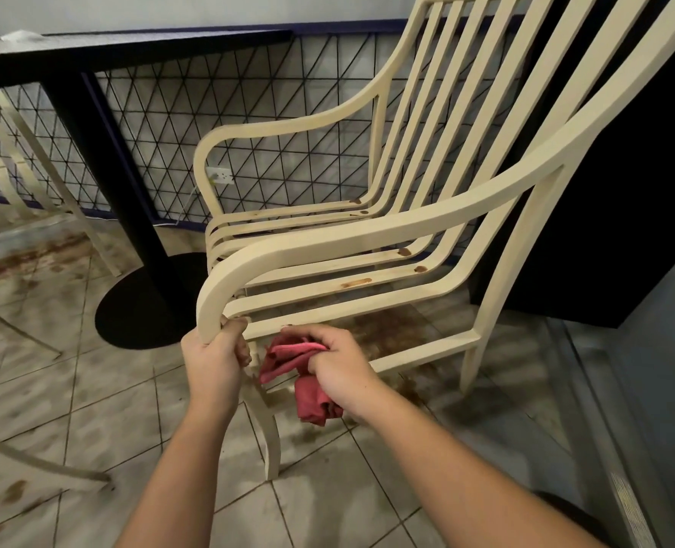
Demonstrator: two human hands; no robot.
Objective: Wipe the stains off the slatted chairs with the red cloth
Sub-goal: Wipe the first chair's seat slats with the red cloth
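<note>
Clutching the smooth cream armrest (pixel 367 231) of the slatted chair (pixel 288 126) with the left grip (pixel 215 357). Bunching the crumpled red cloth (pixel 314 401) in the right grip (pixel 340 365), beside curved slats flecked with rust-brown stains (pixel 355 283).

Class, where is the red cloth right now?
Head view, lower centre: the red cloth is bunched in the right hand, under the chair's front slat, beside the left hand.

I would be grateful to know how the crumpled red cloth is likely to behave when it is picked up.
The crumpled red cloth is probably floppy: it bunches in the right hand and droops below it. It is likely light, since one hand holds it.
</note>
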